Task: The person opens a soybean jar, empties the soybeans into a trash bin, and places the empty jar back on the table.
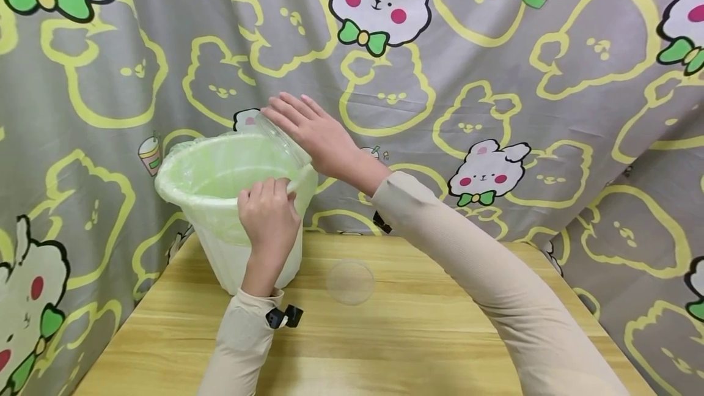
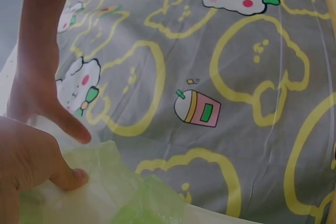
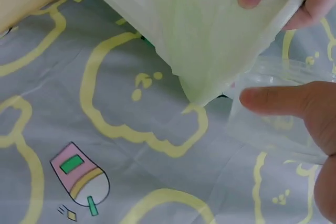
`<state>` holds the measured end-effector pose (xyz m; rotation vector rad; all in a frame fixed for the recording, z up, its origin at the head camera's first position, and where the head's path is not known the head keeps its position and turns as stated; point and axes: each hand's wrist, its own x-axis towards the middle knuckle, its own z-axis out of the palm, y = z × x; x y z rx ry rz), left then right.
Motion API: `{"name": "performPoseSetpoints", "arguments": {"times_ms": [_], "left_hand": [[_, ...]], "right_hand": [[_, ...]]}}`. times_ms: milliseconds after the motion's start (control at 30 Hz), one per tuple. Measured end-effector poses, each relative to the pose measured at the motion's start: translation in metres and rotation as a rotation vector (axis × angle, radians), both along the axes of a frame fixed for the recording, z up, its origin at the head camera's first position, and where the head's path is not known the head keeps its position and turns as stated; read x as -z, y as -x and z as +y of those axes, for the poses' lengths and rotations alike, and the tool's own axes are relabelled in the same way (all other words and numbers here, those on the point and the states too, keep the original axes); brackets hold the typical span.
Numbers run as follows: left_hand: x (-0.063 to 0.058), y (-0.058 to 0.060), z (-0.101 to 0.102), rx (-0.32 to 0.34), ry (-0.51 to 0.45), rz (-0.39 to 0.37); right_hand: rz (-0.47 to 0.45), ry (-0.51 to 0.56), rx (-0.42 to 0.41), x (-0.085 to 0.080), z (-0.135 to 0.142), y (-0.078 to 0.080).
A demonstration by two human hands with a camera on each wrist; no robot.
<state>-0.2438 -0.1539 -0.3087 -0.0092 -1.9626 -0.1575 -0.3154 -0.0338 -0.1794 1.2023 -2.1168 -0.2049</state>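
Observation:
A white bin (image 1: 220,255) with a pale green liner bag (image 1: 220,170) folded over its rim stands tilted at the table's back left. My left hand (image 1: 269,212) grips the near right of that rim, its thumb pressing the bag (image 2: 126,198) in the left wrist view. Above the bin's right side, my right hand (image 1: 316,133) holds a clear plastic cup (image 1: 283,136), slanted at the opening. In the right wrist view the right thumb (image 3: 273,100) lies along the cup (image 3: 262,132), and the fingers behind it are mostly hidden.
A clear round disc (image 1: 350,283), like a lid, lies flat on the wooden table (image 1: 412,335) to the right of the bin. A grey curtain (image 1: 495,121) with cartoon animals hangs close behind the table and along its sides.

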Motion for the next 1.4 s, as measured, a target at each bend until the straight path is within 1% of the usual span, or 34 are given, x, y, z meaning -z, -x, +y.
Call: {"name": "performPoseSetpoints", "arguments": {"times_ms": [100, 233, 333, 400, 467, 567, 633, 733, 833, 933, 1067, 1167, 1267, 1400], "left_hand": [[0.001, 0.000, 0.001, -0.002, -0.006, 0.006], [0.001, 0.001, 0.003, 0.000, -0.012, 0.028], [0.001, 0.002, 0.004, -0.003, -0.010, 0.031], [0.001, 0.002, 0.004, -0.003, -0.010, 0.027], [0.001, 0.001, 0.003, 0.005, -0.020, 0.023], [0.001, 0.000, 0.002, 0.014, -0.029, 0.018], [0.001, 0.000, 0.001, 0.019, -0.029, 0.014], [0.000, -0.001, 0.000, 0.020, -0.021, 0.012], [0.000, 0.000, -0.001, 0.023, -0.022, 0.019], [0.000, 0.001, -0.002, 0.026, -0.023, 0.027], [0.000, 0.002, -0.002, 0.035, -0.025, 0.036], [0.000, 0.003, -0.002, 0.037, -0.026, 0.039], [0.001, 0.004, -0.001, 0.036, -0.023, 0.034], [0.002, 0.005, 0.000, 0.043, -0.026, 0.028]], "right_hand": [[-0.021, 0.052, 0.003, -0.001, 0.007, 0.001], [-0.087, 0.165, 0.027, -0.001, 0.027, 0.005], [-0.136, 0.297, 0.014, 0.005, 0.051, 0.010], [-0.178, 0.392, -0.002, 0.011, 0.068, 0.015], [-0.251, 0.492, -0.008, 0.019, 0.086, 0.018], [-0.395, 0.645, 0.015, 0.035, 0.114, 0.019], [-0.504, 0.739, 0.039, 0.048, 0.132, 0.019], [-0.633, 0.861, 0.048, 0.073, 0.157, 0.020], [-0.743, 0.949, 0.041, 0.102, 0.180, 0.021], [-0.850, 1.010, 0.061, 0.134, 0.199, 0.020], [-0.994, 1.041, 0.133, 0.174, 0.217, 0.018], [-1.087, 1.051, 0.181, 0.200, 0.223, 0.014], [-1.154, 1.042, 0.221, 0.221, 0.224, 0.011], [-1.228, 1.029, 0.258, 0.246, 0.225, 0.007]]}}
